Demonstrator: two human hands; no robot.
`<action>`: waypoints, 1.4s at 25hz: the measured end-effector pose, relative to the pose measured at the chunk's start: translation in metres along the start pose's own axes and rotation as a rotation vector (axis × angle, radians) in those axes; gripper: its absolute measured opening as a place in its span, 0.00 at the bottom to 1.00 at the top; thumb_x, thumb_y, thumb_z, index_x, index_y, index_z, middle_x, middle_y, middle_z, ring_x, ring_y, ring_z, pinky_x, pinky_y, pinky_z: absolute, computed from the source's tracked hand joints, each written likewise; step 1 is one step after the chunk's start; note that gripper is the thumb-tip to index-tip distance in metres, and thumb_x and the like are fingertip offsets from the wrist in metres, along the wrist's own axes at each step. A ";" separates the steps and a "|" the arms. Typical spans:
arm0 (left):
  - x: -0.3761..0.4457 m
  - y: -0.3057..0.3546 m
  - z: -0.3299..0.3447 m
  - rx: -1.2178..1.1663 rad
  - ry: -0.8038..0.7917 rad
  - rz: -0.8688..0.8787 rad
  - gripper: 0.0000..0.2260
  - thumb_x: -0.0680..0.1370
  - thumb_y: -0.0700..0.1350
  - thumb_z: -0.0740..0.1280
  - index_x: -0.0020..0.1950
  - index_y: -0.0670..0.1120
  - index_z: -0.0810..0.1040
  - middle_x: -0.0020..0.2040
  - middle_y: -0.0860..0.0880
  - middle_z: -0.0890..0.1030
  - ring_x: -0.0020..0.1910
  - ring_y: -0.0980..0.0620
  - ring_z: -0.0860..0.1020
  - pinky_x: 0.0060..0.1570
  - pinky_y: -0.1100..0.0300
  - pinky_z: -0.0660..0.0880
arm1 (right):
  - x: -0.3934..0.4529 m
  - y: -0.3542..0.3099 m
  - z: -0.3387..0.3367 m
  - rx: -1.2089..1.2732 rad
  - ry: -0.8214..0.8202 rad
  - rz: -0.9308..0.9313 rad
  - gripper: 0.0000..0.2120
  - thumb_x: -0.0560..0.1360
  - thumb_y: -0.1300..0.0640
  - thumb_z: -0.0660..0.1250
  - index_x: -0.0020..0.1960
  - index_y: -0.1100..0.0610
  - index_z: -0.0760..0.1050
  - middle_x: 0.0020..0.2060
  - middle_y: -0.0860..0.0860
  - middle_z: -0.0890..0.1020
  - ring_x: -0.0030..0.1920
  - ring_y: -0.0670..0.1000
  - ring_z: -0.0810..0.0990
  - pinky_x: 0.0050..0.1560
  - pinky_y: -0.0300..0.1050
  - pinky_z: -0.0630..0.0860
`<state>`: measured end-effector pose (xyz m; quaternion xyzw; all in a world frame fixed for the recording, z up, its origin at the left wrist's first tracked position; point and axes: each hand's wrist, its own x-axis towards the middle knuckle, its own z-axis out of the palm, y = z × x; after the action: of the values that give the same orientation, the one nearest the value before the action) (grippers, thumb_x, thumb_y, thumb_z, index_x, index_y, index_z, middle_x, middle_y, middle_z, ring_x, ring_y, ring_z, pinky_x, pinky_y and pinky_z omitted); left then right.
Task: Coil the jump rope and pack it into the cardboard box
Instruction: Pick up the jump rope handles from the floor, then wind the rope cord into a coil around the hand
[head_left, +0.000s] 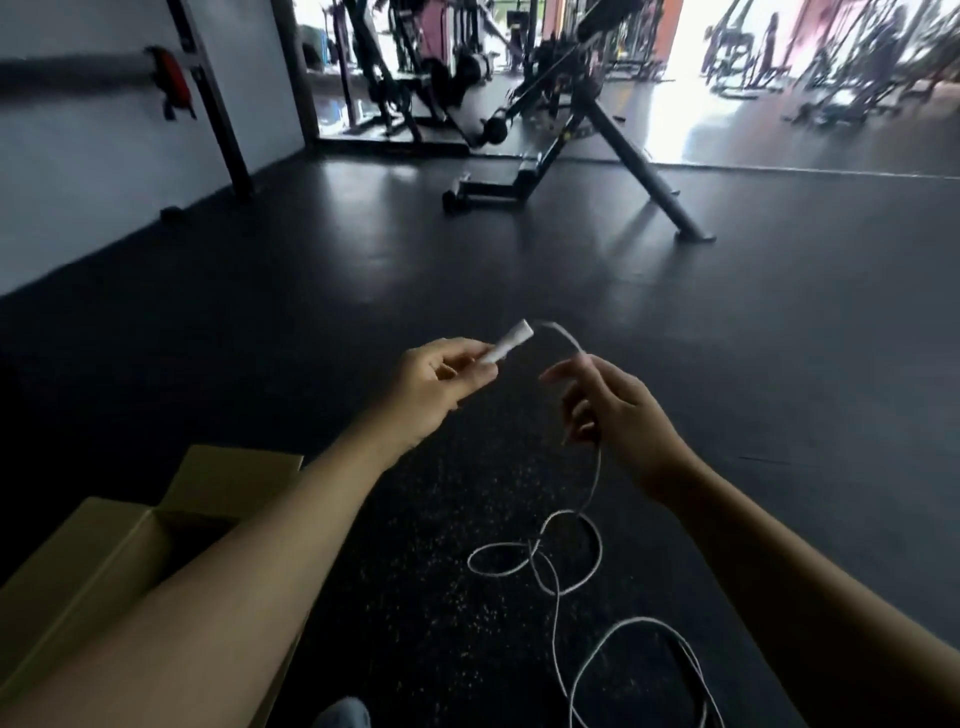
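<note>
The left hand (439, 382) pinches one white handle (510, 342) of the jump rope (558, 577), raised above the dark rubber floor (519, 270) beyond and to the right of the open cardboard box (124, 551), whose near side the left forearm crosses. From the handle's tip the cord arches right to the right hand (613, 415), farther right of the box, where it runs through loosely curled fingers and drops to the floor in slack, overlapping loops lying right of the box. Far beyond the box, a black weight bench (587, 156) stands on the floor, with blurred gym machines behind it.
</note>
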<state>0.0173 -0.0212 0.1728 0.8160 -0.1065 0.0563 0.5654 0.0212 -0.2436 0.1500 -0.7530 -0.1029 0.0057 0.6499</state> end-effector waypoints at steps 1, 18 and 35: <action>0.002 0.009 0.008 -0.144 0.034 -0.023 0.09 0.80 0.45 0.69 0.58 0.50 0.84 0.45 0.54 0.81 0.42 0.57 0.76 0.43 0.61 0.75 | -0.004 -0.007 -0.001 0.055 0.011 0.005 0.20 0.85 0.47 0.55 0.57 0.58 0.81 0.33 0.51 0.78 0.31 0.51 0.77 0.39 0.53 0.74; 0.020 0.066 0.040 -0.801 0.383 -0.195 0.08 0.84 0.50 0.60 0.63 0.51 0.69 0.66 0.51 0.79 0.61 0.53 0.77 0.64 0.54 0.71 | -0.017 -0.053 0.037 0.000 -0.058 -0.176 0.15 0.86 0.52 0.55 0.66 0.48 0.77 0.38 0.51 0.76 0.36 0.47 0.75 0.36 0.40 0.73; -0.037 0.189 -0.028 0.343 -0.271 0.242 0.11 0.79 0.57 0.67 0.54 0.52 0.82 0.45 0.53 0.86 0.45 0.61 0.83 0.45 0.63 0.77 | -0.055 -0.194 -0.028 -0.185 -0.197 -0.283 0.05 0.84 0.54 0.61 0.53 0.56 0.69 0.33 0.50 0.76 0.29 0.45 0.69 0.29 0.39 0.65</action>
<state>-0.0629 -0.0551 0.3472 0.8815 -0.2671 0.0308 0.3881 -0.0571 -0.2534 0.3377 -0.7834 -0.2710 -0.0217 0.5589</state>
